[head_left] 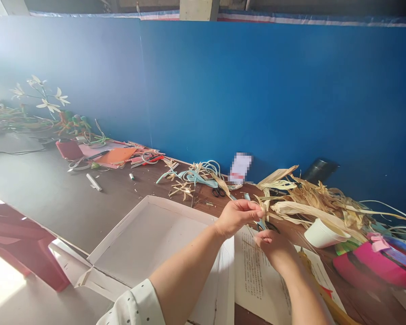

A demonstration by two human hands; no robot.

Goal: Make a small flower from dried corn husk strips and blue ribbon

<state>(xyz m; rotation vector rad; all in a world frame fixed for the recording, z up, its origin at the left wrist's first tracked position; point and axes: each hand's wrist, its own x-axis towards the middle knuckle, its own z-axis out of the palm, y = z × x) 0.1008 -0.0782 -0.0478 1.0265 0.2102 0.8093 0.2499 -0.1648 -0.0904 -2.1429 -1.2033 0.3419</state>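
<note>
My left hand (pixel 238 216) pinches a small bundle of dried husk strips (pixel 263 208) between thumb and fingers, just above the table. My right hand (pixel 274 247) sits right below it, fingers curled around thin straw strands and a blue strip at the bundle's lower end; a dark scissor-like loop (pixel 272 227) shows beside the fingers. Both hands hover over a printed paper sheet (pixel 253 275).
A flat white cardboard box lid (pixel 149 234) lies left of the hands. A pile of dried husks (pixel 321 198), a white cup (pixel 321 234) and pink tape rolls (pixel 375 266) lie right. Black scissors (pixel 218 192), ribbon scraps and craft flowers (pixel 47 101) line the blue wall. A red chair (pixel 23 246) stands left.
</note>
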